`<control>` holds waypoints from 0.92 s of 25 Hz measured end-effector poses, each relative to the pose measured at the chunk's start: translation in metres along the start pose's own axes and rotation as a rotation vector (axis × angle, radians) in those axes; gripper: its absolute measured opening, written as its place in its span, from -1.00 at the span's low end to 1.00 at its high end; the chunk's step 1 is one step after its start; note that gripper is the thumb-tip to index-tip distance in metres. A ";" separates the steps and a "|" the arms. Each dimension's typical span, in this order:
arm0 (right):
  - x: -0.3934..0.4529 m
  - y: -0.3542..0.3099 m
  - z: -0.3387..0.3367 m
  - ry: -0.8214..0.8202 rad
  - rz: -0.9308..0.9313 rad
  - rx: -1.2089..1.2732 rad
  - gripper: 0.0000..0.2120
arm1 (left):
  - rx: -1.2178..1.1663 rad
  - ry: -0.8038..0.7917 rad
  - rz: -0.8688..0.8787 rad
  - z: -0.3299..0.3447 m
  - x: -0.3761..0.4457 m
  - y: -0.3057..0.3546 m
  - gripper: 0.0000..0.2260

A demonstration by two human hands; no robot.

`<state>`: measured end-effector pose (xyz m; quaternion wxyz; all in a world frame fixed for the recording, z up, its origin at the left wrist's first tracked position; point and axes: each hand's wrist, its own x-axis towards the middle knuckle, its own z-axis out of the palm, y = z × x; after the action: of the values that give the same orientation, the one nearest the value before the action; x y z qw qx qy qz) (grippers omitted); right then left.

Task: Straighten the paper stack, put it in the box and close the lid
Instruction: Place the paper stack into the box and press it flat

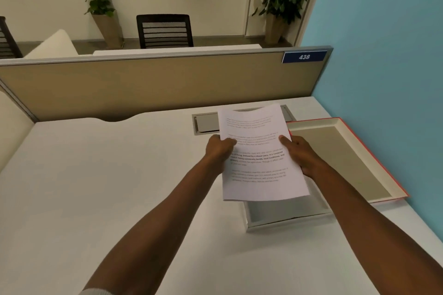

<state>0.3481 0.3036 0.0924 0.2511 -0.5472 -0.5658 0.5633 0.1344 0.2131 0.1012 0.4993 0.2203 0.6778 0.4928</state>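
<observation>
Both hands clamp paper stack (259, 153) at mid side edges: left hand (219, 148) on left edge, right hand (300, 154) on right. Stack held tilted in air above open box (287, 214); lid (345, 158) lies right. Stack likely light, floppy, slippery between sheets; side grip suits it.

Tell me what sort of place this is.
Most likely an office workstation: a beige fabric desk partition carrying a blue number plate reading 438, a black slatted office chair behind it, and a white desk.
</observation>
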 end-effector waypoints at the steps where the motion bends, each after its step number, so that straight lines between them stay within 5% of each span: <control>1: 0.007 0.007 -0.010 0.001 0.012 -0.007 -0.69 | 0.010 0.003 -0.009 0.013 0.003 -0.004 -0.67; 7: 0.039 0.063 -0.048 0.042 0.099 -0.170 -0.63 | 0.055 0.008 -0.091 0.088 0.012 -0.037 -0.83; 13: 0.057 0.091 -0.048 0.042 0.088 -0.384 -0.59 | 0.065 0.044 -0.079 0.116 0.022 -0.074 -0.75; 19: 0.063 0.105 -0.037 0.094 0.028 -0.623 -0.52 | 0.362 0.115 0.096 0.126 0.023 -0.106 -0.21; 23: 0.058 0.114 -0.032 0.059 -0.004 -0.768 -0.34 | 0.682 0.074 0.096 0.132 0.025 -0.123 -0.06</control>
<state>0.3992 0.3407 -0.0231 0.0453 -0.6163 -0.7292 0.2940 0.2661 0.2405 -0.0217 0.3484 0.3881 0.8099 0.2685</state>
